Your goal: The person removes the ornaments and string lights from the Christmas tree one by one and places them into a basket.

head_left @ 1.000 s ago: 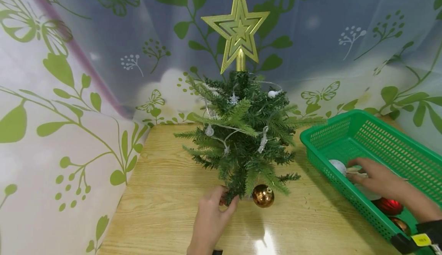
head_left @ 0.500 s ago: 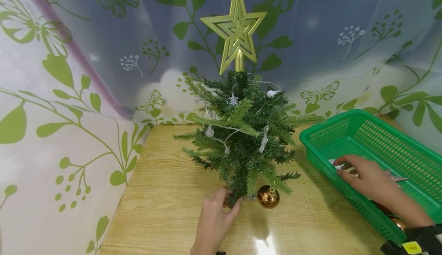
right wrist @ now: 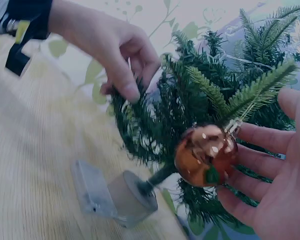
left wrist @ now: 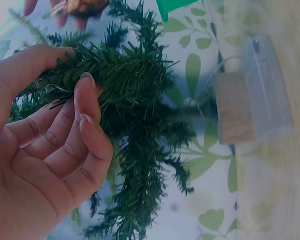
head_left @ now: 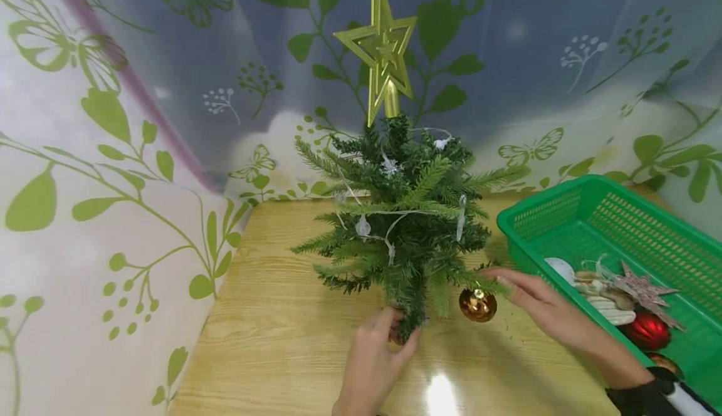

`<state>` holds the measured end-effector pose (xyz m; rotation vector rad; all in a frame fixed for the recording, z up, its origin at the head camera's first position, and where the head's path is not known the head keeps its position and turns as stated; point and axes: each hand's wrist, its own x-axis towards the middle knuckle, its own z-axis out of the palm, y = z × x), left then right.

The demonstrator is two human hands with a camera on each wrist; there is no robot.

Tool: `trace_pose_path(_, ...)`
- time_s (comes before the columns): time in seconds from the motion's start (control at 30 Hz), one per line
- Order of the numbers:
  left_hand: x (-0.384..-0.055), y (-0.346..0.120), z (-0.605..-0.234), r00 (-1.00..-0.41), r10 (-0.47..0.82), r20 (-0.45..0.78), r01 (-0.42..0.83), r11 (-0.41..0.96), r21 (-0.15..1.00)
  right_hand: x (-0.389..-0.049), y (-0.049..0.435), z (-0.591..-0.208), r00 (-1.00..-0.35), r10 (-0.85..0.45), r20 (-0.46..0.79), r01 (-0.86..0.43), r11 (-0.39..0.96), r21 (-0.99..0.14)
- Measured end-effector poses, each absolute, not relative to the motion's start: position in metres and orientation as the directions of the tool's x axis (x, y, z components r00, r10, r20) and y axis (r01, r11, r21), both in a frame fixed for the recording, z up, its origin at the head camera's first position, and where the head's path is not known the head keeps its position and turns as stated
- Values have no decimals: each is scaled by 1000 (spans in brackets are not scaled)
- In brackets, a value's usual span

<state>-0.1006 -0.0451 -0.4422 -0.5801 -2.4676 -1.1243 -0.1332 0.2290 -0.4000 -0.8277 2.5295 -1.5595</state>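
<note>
Left hand (head_left: 372, 354) pinches a lower branch (left wrist: 107, 75) of your Christmas tree (head_left: 420, 240), probably steadying it; your right hand (head_left: 544, 306), fingers loosely extended, is beside the copper bauble (head_left: 478, 307), hanging toward the bench's (head_left: 271, 353) right edge.

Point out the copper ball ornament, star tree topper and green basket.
Copper ball ornament (head_left: 477, 306): head view, middle of its shiny front.
Star tree topper (head_left: 386, 49): head view, centre of the star.
Green basket (head_left: 564, 240): head view, bare floor near its far end.

Green tree (head_left: 434, 237), copper bauble (head_left: 477, 306), gold star (head_left: 385, 48), grey-blue backdrop (head_left: 530, 78) (green leaf print)
</note>
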Motion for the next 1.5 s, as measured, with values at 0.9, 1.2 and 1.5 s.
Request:
trace_pose_path(0.9,-99,-35,-450,-870,198,452,473,592,653,-137,227,-397,-670,-692,271,69,-421,-904)
trace_pose_path(1.2,-98,-38,-450,-895,193,402,438,551,710,-136,227,-393,-684,-673,281,51,-428,-902)
trace_pose_path(1.5,-98,-42,-450,-932,144,331,354,546,759,-139,226,-394,-616,-736,280,26,-375,-927)
